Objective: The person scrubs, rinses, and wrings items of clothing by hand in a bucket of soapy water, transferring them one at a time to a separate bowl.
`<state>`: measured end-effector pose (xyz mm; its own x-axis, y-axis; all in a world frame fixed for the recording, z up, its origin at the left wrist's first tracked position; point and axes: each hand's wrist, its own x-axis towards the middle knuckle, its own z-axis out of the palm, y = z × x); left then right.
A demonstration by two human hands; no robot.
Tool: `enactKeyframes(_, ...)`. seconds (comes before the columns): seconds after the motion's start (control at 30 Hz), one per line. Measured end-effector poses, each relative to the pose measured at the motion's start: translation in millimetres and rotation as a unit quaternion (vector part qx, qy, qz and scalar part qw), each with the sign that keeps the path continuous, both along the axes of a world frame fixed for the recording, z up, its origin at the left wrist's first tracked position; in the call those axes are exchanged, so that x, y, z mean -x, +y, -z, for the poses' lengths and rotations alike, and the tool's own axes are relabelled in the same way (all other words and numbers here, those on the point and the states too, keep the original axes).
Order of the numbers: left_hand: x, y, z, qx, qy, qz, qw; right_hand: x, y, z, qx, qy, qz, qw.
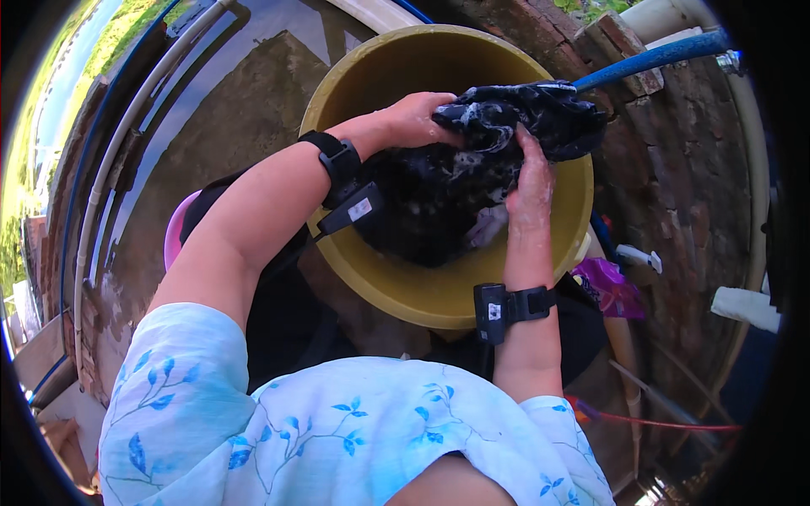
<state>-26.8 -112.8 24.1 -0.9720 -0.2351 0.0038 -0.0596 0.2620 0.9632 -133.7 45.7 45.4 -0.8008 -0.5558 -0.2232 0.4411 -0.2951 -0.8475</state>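
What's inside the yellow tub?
Inside the yellow tub, a dark wet mass and a small pale piece show. What lies beneath is covered; the sudsy black cloth held above hides more.

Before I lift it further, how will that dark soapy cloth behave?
Likely floppy: the dark soapy cloth bunches into folds at the left hand and right hand. Probably slippery, given its white suds. Perhaps heavy for its size, since it looks soaked.

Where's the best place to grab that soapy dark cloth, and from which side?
Probably pinch the dark cloth at its bunched left end, coming from the left, where the left hand is: its folds narrow there, while its right end spreads wider.
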Motion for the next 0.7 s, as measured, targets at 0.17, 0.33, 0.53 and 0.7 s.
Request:
enactKeyframes(0.17,12.6,-9.5,-70.4,0.14,0.078,-0.093,0.983,7.3,27.1,-26.8,-0.104,0.196,0.038,0.974)
enactKeyframes(0.33,20.4,32.5,-130.7,-0.098,0.108,-0.065,0.987,-14.3,38.8,-46.9,-0.172,0.463,-0.044,0.869)
enactKeyframes(0.53,2.1,61.2,-163.6,0.066,0.218,0.096,0.969,-25.5,21.2,-107.2,-0.032,0.349,0.092,0.932)
enactKeyframes(0.7,-27.4,62.7,-112.8,0.11,0.112,-0.023,0.987,-22.9,16.9,-205.5,0.062,0.126,0.091,0.986)
